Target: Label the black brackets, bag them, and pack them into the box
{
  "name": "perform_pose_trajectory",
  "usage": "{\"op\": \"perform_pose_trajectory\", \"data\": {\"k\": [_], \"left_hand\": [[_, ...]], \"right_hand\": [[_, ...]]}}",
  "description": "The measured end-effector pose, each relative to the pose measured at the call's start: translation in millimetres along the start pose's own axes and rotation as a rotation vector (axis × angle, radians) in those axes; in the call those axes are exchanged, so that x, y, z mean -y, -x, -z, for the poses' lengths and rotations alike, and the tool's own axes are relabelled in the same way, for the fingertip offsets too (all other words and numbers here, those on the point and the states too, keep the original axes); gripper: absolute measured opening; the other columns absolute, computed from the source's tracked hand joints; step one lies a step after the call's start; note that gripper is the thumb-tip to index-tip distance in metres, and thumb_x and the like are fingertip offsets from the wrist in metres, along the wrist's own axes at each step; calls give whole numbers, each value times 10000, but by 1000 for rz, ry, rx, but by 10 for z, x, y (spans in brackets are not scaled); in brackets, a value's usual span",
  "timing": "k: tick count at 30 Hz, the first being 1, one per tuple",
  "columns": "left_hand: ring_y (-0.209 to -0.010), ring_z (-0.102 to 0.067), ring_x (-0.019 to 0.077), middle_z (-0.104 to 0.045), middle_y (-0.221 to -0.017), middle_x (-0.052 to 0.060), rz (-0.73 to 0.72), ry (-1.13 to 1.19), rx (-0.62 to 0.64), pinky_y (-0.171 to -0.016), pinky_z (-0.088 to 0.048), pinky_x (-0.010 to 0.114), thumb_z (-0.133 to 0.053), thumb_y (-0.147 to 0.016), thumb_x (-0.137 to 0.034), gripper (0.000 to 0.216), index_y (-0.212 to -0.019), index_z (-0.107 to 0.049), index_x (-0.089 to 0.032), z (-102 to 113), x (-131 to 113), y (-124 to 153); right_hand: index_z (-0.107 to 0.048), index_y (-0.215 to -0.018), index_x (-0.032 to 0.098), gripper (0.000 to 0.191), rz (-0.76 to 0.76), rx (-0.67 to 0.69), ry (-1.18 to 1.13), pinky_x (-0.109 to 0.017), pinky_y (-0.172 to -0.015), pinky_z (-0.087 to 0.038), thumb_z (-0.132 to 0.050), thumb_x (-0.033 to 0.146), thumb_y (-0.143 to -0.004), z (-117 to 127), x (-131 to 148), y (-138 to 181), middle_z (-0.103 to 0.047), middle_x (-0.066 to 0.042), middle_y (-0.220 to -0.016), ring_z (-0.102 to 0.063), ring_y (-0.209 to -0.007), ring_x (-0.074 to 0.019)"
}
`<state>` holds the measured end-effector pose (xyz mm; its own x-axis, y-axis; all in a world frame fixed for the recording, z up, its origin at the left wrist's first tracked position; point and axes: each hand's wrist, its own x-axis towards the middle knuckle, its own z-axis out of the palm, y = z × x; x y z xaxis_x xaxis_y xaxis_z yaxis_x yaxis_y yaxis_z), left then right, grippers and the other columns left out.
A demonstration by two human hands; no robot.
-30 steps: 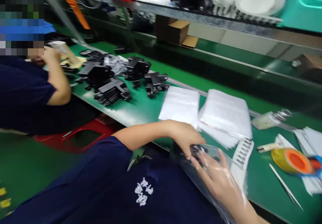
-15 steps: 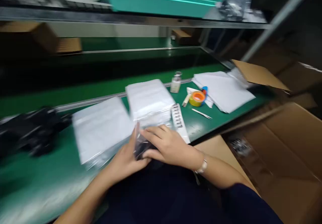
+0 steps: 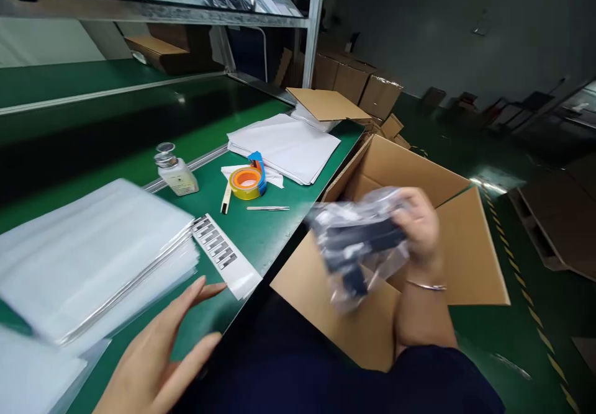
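My right hand is closed on one end of a clear plastic bag with a dark object inside, blurred by motion; I cannot make out its kind. The bag hangs over the open cardboard box to the right of the bench. My left hand is empty, thumb and fingers spread, over the bench's front edge. Near its fingertips lies a white label sheet with black-and-white printed labels. A stack of clear plastic bags lies to the left of that sheet.
On the green bench are a pump bottle, a tape roll, tweezers, a utility knife and white sheets. A metal shelf post rises behind. More cardboard boxes stand further back.
The view has swung right. My right hand has carried the bagged dark object from the bench to over the cardboard box. My left hand has let go of it and spread its fingers.
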<state>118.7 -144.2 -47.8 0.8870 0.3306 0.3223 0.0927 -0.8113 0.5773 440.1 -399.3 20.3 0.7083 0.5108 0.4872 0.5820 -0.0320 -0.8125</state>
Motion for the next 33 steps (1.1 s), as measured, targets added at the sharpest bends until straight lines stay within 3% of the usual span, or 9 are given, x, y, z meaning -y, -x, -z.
{"op": "perform_pose_trajectory", "data": {"k": [2, 4, 7, 13, 16, 22, 27, 30, 33], "left_hand": [[-1034, -710, 235, -706, -1196, 0, 52, -25, 67, -852, -600, 313, -506, -917, -427, 484, -1395, -445, -375, -98, 170, -29], [-986, -725, 216, -727, -1143, -7, 63, -25, 114, -809, -603, 263, -518, -902, -434, 369, -1248, -585, -325, -244, 335, -49], [-962, -732, 208, -743, -1095, 4, 97, -44, 129, -777, -606, 247, -499, -896, -445, 338, -1148, -651, -278, -438, 511, -65], [-962, -732, 216, -744, -1097, 2, 238, -76, 141, -775, -613, 269, -486, -900, -419, 316, -1116, -672, -282, -510, 689, 17], [-968, -728, 224, -739, -1109, 6, 285, -89, 115, -797, -612, 293, -497, -903, -405, 298, -1121, -665, -289, -524, 755, 82], [-973, -727, 224, -739, -1098, 2, 279, -124, 95, -787, -616, 306, -504, -895, -394, 275, -1093, -669, -298, -580, 830, 132], [-958, -732, 227, -742, -1060, 9, 235, -180, 59, -799, -619, 326, -484, -897, -389, 268, -1069, -667, -293, -605, 821, 124], [-953, -733, 225, -738, -1055, 7, 193, -195, 61, -791, -623, 329, -483, -903, -387, 260, -1069, -660, -297, -620, 828, 126], [-943, -732, 226, -734, -1051, 7, 181, -200, 55, -784, -622, 325, -482, -905, -389, 259, -1063, -663, -291, -627, 832, 128]], "right_hand": [[-613, -1016, 202, 301, -69, -318, 253, -329, -778, -519, -565, 461, -871, 494, -355, -113, -685, -59, -965, -651, -862, -198], [-612, -1050, 164, 347, -270, -372, 568, -320, -788, -503, -445, 443, -930, 744, -785, -228, -691, -102, -1019, -648, -913, -213], [-614, -1134, 129, 388, -628, -186, 1006, -325, -834, -466, -349, 364, -974, 714, -1437, -349, -687, -167, -1121, -635, -1020, -251], [-629, -1182, 109, 368, -865, 92, 1139, -351, -847, -442, -396, 315, -985, 508, -2289, -282, -685, -226, -1130, -637, -1072, -295], [-620, -1199, 133, 369, -906, 235, 1162, -359, -899, -445, -391, 349, -1005, 537, -2558, -236, -676, -181, -1171, -621, -1118, -259], [-608, -1208, 164, 368, -943, 470, 1176, -559, -1108, -323, -548, 421, -952, 311, -3001, -146, -568, -100, -1344, -491, -1290, -274], [-600, -1218, 166, 357, -954, 583, 1168, -562, -1075, -378, -595, 380, -932, 324, -3131, -252, -561, -100, -1339, -506, -1267, -282], [-577, -1250, 174, 367, -895, 587, 1178, -528, -1037, -431, -583, 371, -941, 404, -3132, -423, -558, -103, -1335, -543, -1217, -265], [-579, -1245, 186, 342, -840, 598, 1169, -475, -988, -485, -566, 365, -954, 307, -3159, -494, -566, -100, -1319, -575, -1163, -239]]}}
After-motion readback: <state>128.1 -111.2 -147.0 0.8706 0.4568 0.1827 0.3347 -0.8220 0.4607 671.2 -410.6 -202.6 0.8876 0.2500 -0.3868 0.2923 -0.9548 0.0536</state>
